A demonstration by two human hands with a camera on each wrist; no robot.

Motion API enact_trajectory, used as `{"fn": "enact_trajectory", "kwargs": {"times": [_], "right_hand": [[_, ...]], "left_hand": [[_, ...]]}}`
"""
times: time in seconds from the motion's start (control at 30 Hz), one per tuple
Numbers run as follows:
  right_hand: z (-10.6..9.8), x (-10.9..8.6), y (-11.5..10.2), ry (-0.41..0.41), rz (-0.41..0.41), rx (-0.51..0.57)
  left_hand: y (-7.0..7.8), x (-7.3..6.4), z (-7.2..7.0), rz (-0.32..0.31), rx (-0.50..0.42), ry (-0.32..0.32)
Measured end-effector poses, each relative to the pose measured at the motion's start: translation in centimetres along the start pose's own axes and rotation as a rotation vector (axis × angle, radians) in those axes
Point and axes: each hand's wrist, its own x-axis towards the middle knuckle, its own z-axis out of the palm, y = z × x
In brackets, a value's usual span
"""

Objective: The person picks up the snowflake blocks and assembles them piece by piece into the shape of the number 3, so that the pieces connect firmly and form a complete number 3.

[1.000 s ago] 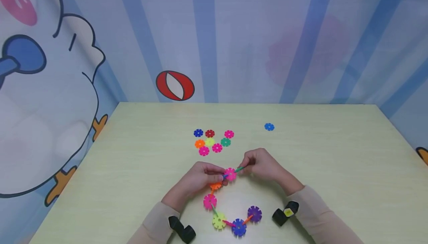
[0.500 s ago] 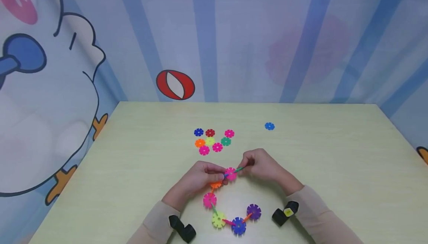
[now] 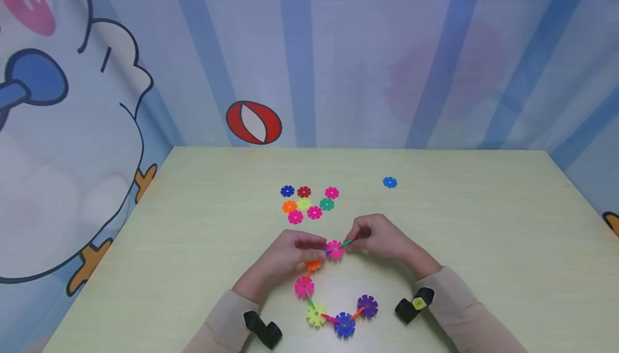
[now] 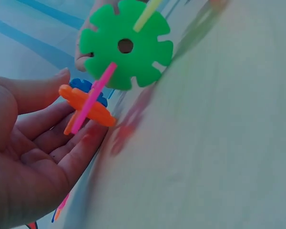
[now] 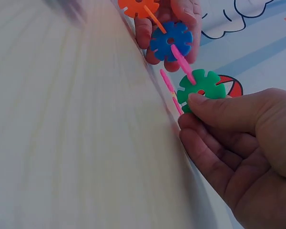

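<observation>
My right hand (image 3: 379, 237) pinches a green notched disc (image 5: 202, 88) between thumb and fingers. From that disc runs a chain of interlocked plastic discs: a pink disc (image 3: 335, 249), a blue disc (image 5: 170, 40), then an orange disc (image 3: 314, 264). Onward it curves through a pink disc (image 3: 304, 287), another green disc (image 4: 126, 45), a yellow disc (image 3: 316, 315) and a dark blue disc (image 3: 344, 325) to a purple disc (image 3: 367, 306). My left hand (image 3: 285, 251) lies loosely around the blue and orange discs, fingers fairly straight and thumb apart from them.
Loose discs lie in a cluster farther back, among them a dark red disc (image 3: 303, 192), an orange disc (image 3: 289, 206) and a green disc (image 3: 326, 204). A single blue disc (image 3: 389, 182) lies to their right. The pale table (image 3: 483, 208) ends at a printed backdrop (image 3: 348, 57).
The left hand's fingers and thumb have loosened and shifted slightly, showing more of the orange disc. The pink disc beside it has moved slightly up and right. The right hand keeps its pinch.
</observation>
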Motion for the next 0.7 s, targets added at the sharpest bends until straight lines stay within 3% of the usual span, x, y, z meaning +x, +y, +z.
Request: {"fn": "enact_trajectory", "kwargs": {"times": [0.2, 0.43, 0.7], "right_hand": [[0.0, 0.2, 0.3, 0.007, 0.017, -0.008], [-0.1, 0.2, 0.1, -0.002, 0.025, -0.022], [-0.7, 0.1, 0.3, -0.042, 0.024, -0.019]], "left_hand": [[0.2, -0.7, -0.4, -0.008, -0.005, 0.043], [-0.3, -3.1, -0.8, -0.035, 0.025, 0.166], [-1.3, -6.0, 0.0, -0.168, 0.032, 0.248]]}}
